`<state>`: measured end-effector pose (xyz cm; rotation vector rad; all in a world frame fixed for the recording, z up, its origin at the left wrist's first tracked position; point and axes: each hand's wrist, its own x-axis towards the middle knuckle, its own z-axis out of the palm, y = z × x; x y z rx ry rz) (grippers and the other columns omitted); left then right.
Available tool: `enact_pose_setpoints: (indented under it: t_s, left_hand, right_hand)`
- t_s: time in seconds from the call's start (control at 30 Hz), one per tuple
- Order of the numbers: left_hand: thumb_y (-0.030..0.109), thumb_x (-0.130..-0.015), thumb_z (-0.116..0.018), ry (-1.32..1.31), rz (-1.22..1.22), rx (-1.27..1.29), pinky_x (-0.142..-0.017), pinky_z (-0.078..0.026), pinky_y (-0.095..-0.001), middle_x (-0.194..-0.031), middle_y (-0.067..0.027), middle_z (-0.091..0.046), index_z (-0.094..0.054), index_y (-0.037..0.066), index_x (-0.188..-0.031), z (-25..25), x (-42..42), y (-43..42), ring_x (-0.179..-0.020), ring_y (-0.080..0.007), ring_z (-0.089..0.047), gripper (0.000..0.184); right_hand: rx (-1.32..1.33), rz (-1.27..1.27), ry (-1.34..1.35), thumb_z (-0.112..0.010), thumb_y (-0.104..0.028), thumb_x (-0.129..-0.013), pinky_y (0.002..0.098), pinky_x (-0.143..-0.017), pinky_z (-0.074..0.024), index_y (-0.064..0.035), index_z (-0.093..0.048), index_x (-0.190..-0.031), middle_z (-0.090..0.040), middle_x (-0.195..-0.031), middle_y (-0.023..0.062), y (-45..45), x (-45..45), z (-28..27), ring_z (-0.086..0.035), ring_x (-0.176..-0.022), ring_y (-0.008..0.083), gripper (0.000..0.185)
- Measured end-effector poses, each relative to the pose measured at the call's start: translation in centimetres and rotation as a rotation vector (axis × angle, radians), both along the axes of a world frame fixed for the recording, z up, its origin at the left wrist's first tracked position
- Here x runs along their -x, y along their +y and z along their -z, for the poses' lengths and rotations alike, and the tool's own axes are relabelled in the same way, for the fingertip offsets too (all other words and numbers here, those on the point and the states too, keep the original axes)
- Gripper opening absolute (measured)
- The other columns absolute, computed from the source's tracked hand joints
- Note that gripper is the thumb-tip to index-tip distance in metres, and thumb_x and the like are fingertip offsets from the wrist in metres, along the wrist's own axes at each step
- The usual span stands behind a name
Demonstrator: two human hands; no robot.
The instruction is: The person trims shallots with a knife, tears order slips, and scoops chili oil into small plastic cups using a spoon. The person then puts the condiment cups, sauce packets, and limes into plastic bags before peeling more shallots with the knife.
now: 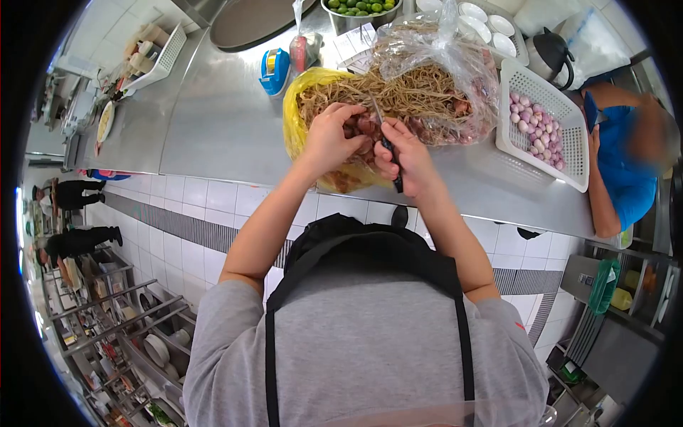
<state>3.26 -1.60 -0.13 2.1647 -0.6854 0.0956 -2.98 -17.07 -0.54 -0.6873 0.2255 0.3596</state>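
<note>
My right hand (pixel 411 160) is closed round the black handle of a small knife (pixel 377 110), its blade pointing away from me over the pile. My left hand (pixel 333 139) has its fingers bent around reddish-brown shallots (pixel 364 128); which one it grips is partly hidden. Dry brown stalks (pixel 405 92) trail from the bunched shallots. Under the pile lies a yellow plastic bag (pixel 290 121), and a clear plastic bag (pixel 445 46) covers its far right side. To the right, a white basket (pixel 506 132) holds several pinkish shallots (pixel 537 132).
A blue tape dispenser (pixel 274 71) stands left of the bags on the steel table (pixel 220 121). Beyond are a bowl of green limes (pixel 361 7), small white dishes (pixel 501 25) and a dark kettle (pixel 549 57). Another person in a blue shirt (pixel 629 185) is at the right end.
</note>
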Motion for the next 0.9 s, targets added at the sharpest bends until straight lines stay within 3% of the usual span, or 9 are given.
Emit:
enact_pose_setpoints:
  t_s: [0.07, 0.2, 0.27, 0.4, 0.57, 0.67, 0.77, 0.83, 0.9]
  left_hand:
    - [0.012, -0.068, -0.068, -0.022, 0.058, -0.214, -0.069, -0.051, -0.0287, -0.091, -0.0115, -0.058, -0.058, 0.001, -0.101, -0.6, 0.1, 0.1, -0.083, -0.0182, -0.061, 0.037]
    - [0.014, -0.067, -0.070, -0.051, 0.050, -0.320, -0.068, -0.050, -0.0283, -0.090, -0.0118, -0.059, -0.058, 0.001, -0.101, -0.4, 0.6, -0.9, -0.084, -0.0178, -0.061, 0.039]
    - [0.010, -0.069, -0.068, 0.277, 0.123, -0.077, -0.068, -0.049, -0.0262, -0.090, -0.0090, -0.061, -0.057, 0.001, -0.102, -0.3, 0.5, -1.5, -0.082, -0.0164, -0.061, 0.036]
    - [0.004, -0.072, -0.066, 0.502, 0.148, 0.190, -0.070, -0.049, -0.0255, -0.092, -0.0080, -0.060, -0.054, 0.000, -0.103, 1.5, 0.2, -1.2, -0.080, -0.0159, -0.062, 0.034]
    - [-0.008, -0.071, -0.063, 0.902, 0.251, 0.780, -0.066, -0.051, -0.0246, -0.091, -0.0075, -0.059, -0.051, 0.001, -0.098, -0.1, 0.7, 1.2, -0.079, -0.0160, -0.061, 0.031]
    - [-0.010, -0.070, -0.062, 0.825, 0.172, 0.847, -0.067, -0.051, -0.0259, -0.091, -0.0070, -0.058, -0.051, 0.000, -0.102, 0.2, 0.6, 2.1, -0.080, -0.0140, -0.060, 0.035]
    - [-0.009, -0.071, -0.062, 0.812, 0.101, 0.766, -0.075, -0.049, -0.0261, -0.093, -0.0050, -0.058, -0.046, -0.001, -0.117, -0.7, 1.0, 3.0, -0.086, -0.0140, -0.058, 0.049]
    - [-0.008, -0.072, -0.061, 0.802, 0.086, 0.734, -0.078, -0.048, -0.0258, -0.093, -0.0043, -0.058, -0.044, -0.001, -0.121, -1.0, 1.0, 3.3, -0.087, -0.0141, -0.057, 0.052]
    - [-0.002, -0.078, -0.058, 0.983, 0.136, 0.958, -0.084, -0.045, -0.0254, -0.108, -0.0072, -0.054, -0.042, -0.002, -0.124, -0.9, 1.0, 3.6, -0.092, -0.0139, -0.056, 0.049]
  right_hand:
    - [-0.068, -0.091, -0.005, -0.045, -0.022, -0.091, 0.0198, -0.033, -0.0254, -0.0147, -0.046, -0.099, -0.043, -0.055, 0.0001, -1.0, 0.3, -0.2, -0.033, -0.036, 0.0069, 0.011]
    - [0.045, -0.147, 0.005, -0.045, -0.024, -0.091, 0.0208, -0.033, -0.0251, -0.0151, -0.046, -0.101, -0.043, -0.054, 0.0000, -2.6, -0.3, 0.4, -0.032, -0.036, 0.0071, 0.014]
    - [0.031, -0.147, 0.012, -0.045, -0.024, -0.091, 0.0209, -0.033, -0.0249, -0.0157, -0.046, -0.102, -0.043, -0.053, 0.0000, -2.7, 0.0, 0.5, -0.032, -0.035, 0.0072, 0.014]
    - [-0.060, -0.184, -0.022, -0.043, -0.025, -0.092, 0.0211, -0.034, -0.0243, -0.0154, -0.045, -0.104, -0.042, -0.054, 0.0001, -2.7, 0.3, 0.0, -0.032, -0.036, 0.0074, 0.016]
    - [-0.132, -0.147, -0.089, -0.041, -0.026, -0.092, 0.0216, -0.034, -0.0236, -0.0160, -0.046, -0.107, -0.042, -0.054, -0.0003, -2.5, 1.1, -0.6, -0.032, -0.036, 0.0075, 0.018]
    - [-0.129, -0.136, -0.087, -0.042, -0.026, -0.092, 0.0209, -0.034, -0.0240, -0.0141, -0.046, -0.108, -0.042, -0.054, -0.0005, -1.9, 0.8, 0.1, -0.032, -0.036, 0.0071, 0.021]
    - [0.563, -0.153, -0.009, -0.046, -0.027, -0.090, 0.0185, -0.034, -0.0276, -0.0102, -0.044, -0.112, -0.046, -0.056, 0.0001, -0.6, 1.0, 1.0, -0.035, -0.036, 0.0062, 0.028]
    - [0.567, -0.090, -0.056, -0.046, -0.027, -0.090, 0.0182, -0.034, -0.0277, -0.0105, -0.042, -0.114, -0.045, -0.056, 0.0000, 0.5, 1.8, 0.5, -0.035, -0.037, 0.0061, 0.030]
    - [0.567, 0.001, -0.114, -0.046, -0.027, -0.090, 0.0181, -0.035, -0.0286, -0.0113, -0.037, -0.120, -0.044, -0.056, 0.0000, 1.4, 2.2, 0.1, -0.036, -0.038, 0.0061, 0.035]
